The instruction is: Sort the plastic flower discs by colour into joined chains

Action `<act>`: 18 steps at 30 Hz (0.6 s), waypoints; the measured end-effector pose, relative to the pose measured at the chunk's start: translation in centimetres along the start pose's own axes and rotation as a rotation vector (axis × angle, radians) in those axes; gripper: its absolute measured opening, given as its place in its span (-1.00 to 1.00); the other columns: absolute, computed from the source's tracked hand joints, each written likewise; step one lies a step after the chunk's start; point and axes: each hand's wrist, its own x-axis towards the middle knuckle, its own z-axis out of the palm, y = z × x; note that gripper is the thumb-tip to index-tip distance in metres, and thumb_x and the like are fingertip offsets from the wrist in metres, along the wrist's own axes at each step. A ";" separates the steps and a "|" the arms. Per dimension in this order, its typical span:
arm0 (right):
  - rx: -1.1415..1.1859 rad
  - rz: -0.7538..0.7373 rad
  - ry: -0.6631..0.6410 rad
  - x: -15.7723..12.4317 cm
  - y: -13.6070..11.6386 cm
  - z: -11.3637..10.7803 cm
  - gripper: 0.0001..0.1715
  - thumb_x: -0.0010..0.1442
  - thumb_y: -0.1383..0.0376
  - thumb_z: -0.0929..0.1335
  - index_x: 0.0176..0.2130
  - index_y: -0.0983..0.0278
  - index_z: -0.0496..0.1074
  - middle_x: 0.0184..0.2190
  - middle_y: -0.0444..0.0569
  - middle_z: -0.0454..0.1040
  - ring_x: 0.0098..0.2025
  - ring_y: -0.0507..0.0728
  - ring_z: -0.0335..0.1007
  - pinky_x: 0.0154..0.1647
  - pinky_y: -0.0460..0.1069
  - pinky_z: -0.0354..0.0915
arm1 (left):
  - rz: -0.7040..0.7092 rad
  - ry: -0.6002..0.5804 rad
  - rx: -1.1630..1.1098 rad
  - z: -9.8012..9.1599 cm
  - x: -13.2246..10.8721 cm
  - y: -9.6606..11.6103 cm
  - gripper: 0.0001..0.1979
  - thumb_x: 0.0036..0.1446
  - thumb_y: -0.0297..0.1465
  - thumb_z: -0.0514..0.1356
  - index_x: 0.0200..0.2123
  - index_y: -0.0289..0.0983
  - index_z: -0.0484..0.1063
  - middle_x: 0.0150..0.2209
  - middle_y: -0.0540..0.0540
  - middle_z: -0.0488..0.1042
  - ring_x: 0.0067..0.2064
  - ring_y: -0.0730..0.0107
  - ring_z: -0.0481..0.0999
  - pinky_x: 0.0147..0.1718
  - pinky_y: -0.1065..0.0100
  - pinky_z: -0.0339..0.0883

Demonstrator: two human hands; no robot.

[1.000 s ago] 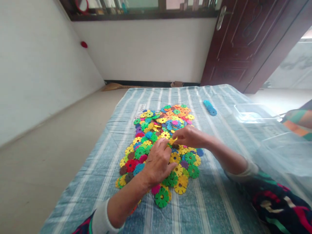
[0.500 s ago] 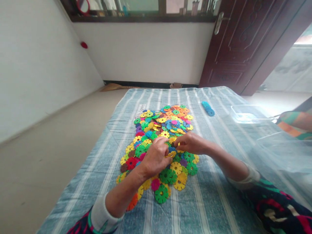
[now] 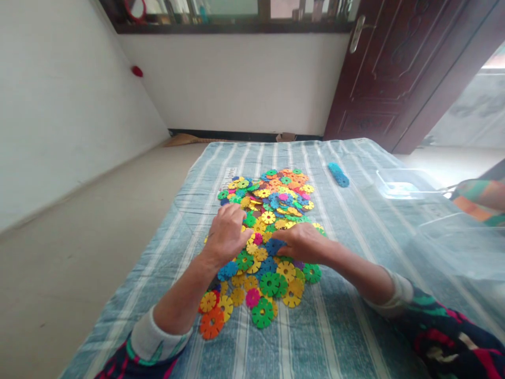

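Nearest the camera, a patterned sleeve with a white cuff (image 3: 148, 342) lay on the blue striped cloth (image 3: 347, 326), and just beyond it sat an orange disc (image 3: 212, 322) and a green disc (image 3: 262, 313) at the near edge of the pile of coloured discs (image 3: 272, 210). The pile spread over the middle of the cloth. The left hand (image 3: 226, 231) rested palm down on the pile's left side, fingers bent over the discs; whether it gripped any of them could not be told. The right hand (image 3: 302, 242) lay on the pile just beside it, apart from it, with its fingertips on a blue disc (image 3: 275, 245), though a firm pinch could not be made out. Farther back and to the right, well apart from the pile, lay a short blue stack of discs (image 3: 339, 175), and beyond that a clear plastic box (image 3: 402, 184). A dark wooden door (image 3: 394, 68) stood behind, at the far right.
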 end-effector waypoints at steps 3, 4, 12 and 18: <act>-0.028 0.027 -0.010 -0.1 -0.2 -0.3 -0.69 0.19 0.16 0.39 -0.07 0.19 0.46 -0.40 -0.07 0.51 -0.40 0.06 0.33 -0.46 -0.04 -0.16 | 0.109 -0.074 -0.075 0.1 -0.4 1.2 -0.87 -0.03 -0.37 0.27 -0.39 -0.30 0.44 0.00 -0.30 0.45 0.14 -0.01 0.34 0.17 0.04 0.22; -0.035 0.036 -0.018 -0.1 -0.2 -0.4 -0.68 0.19 0.16 0.38 -0.05 0.20 0.46 -0.39 -0.05 0.52 -0.39 0.07 0.35 -0.46 -0.05 -0.14 | 0.137 -0.111 -0.086 0.1 -0.5 1.6 -0.87 -0.04 -0.37 0.29 -0.41 -0.30 0.44 0.03 -0.30 0.44 0.16 -0.01 0.32 0.18 0.04 0.20; -0.008 0.035 -0.010 -0.1 -0.2 -0.3 -0.74 0.19 0.19 0.38 -0.11 0.21 0.47 -0.35 -0.03 0.56 -0.31 0.12 0.45 -0.45 -0.05 -0.07 | 0.244 -0.391 -0.062 0.0 -1.6 3.5 -0.77 -0.10 -0.41 0.34 -0.29 -0.30 0.52 0.14 -0.28 0.35 0.29 -0.09 0.16 0.28 0.02 0.05; -0.013 0.020 -0.019 0.0 -0.2 -0.2 -0.70 0.21 0.23 0.34 -0.04 0.15 0.45 -0.36 -0.08 0.57 -0.36 0.08 0.42 -0.45 -0.06 -0.06 | 0.182 -0.369 -0.045 0.6 -1.6 3.6 -0.66 -0.05 -0.38 0.31 -0.16 -0.37 0.48 0.15 -0.37 0.33 0.29 -0.11 0.16 0.28 -0.01 0.05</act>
